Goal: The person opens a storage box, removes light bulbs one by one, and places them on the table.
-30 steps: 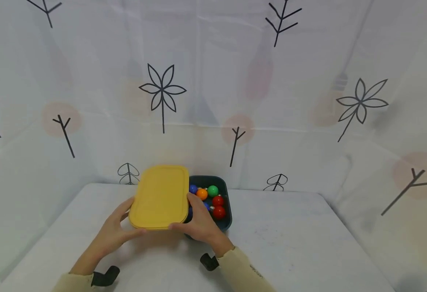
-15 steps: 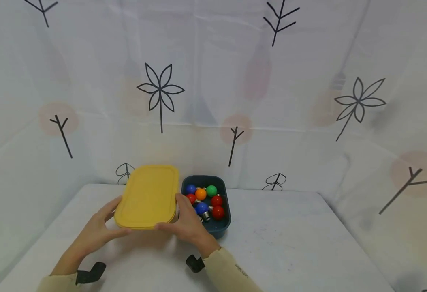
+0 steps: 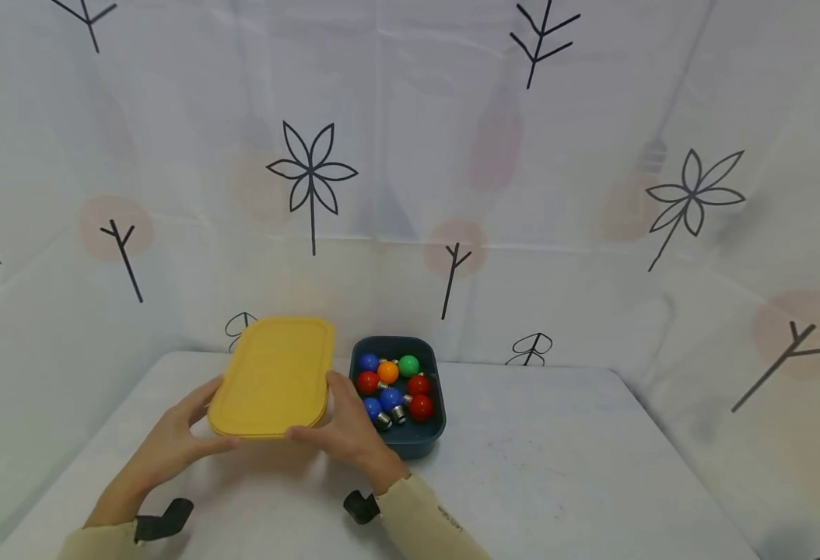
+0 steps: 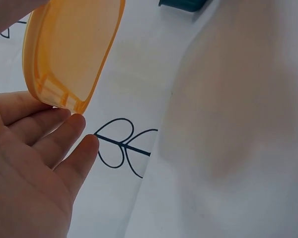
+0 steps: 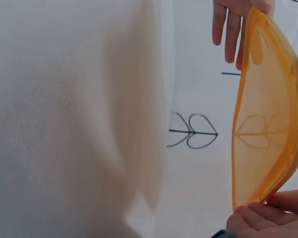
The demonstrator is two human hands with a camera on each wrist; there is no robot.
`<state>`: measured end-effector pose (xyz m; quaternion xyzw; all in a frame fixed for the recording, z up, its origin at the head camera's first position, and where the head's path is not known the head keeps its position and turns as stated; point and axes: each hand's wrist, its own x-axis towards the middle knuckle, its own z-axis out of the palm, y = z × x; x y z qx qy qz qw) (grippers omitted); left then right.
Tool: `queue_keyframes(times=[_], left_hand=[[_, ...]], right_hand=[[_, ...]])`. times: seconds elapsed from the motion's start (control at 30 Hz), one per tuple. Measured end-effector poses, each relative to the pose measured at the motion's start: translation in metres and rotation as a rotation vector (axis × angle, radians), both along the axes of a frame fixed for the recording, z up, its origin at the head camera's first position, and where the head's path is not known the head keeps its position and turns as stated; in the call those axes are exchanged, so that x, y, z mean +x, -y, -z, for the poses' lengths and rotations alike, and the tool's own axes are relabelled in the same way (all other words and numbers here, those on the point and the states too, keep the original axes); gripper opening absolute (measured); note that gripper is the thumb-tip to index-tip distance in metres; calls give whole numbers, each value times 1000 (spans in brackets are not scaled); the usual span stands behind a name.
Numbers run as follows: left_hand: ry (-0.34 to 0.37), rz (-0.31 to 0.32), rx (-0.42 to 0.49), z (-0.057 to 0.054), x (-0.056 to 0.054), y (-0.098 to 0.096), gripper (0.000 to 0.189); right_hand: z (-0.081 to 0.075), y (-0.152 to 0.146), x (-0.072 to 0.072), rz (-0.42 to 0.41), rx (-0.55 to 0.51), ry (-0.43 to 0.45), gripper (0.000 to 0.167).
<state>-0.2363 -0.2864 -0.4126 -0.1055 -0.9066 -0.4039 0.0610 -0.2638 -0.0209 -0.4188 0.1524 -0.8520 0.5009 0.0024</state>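
Observation:
A yellow plastic lid (image 3: 273, 377) with rounded corners is held up over the left part of the table, tilted. My left hand (image 3: 175, 447) grips its left edge between thumb and fingers. On the opposite edge my right hand (image 3: 347, 428) holds it the same way. The lid's translucent underside (image 5: 268, 124) faces the right wrist camera, and its rim (image 4: 64, 99) meets the left fingertips in the left wrist view. Right of the lid stands a dark teal container (image 3: 410, 449), uncovered, with several small bulbs inside: red (image 3: 420, 407), blue (image 3: 391, 399), orange (image 3: 387, 372) and green (image 3: 408, 365).
A white table (image 3: 557, 467) carries the container near its back edge. Behind it hangs a pale cloth (image 3: 410, 194) printed with leaves and twigs. Black camera mounts (image 3: 165, 521) sit at the wrists.
Both hands have carried the lid leftward, away from the container. Bulbs that were covered in the container's left half now show. The container stays in place.

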Motion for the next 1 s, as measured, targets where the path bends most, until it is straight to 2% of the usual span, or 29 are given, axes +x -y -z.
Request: queue_keyframes(times=[0.23,0.4,0.53,0.77,1.0], left_hand=[[12,11,10,-2,3,9,104],[21,23,19,-1,2,16,104],[42,23,17,-1,1,20,105],[92,17,9,7,-3,24,104],[113,25,5,12,-4,24,102]], right_hand=[[0,11,2,3,-34,13,94],[2,17,0,-23,-66,7,91],[4,21,1,-12,-68,41,91],[10,26,0,8,-64,95,86],[18,28,-5,17,-31,130,82]])
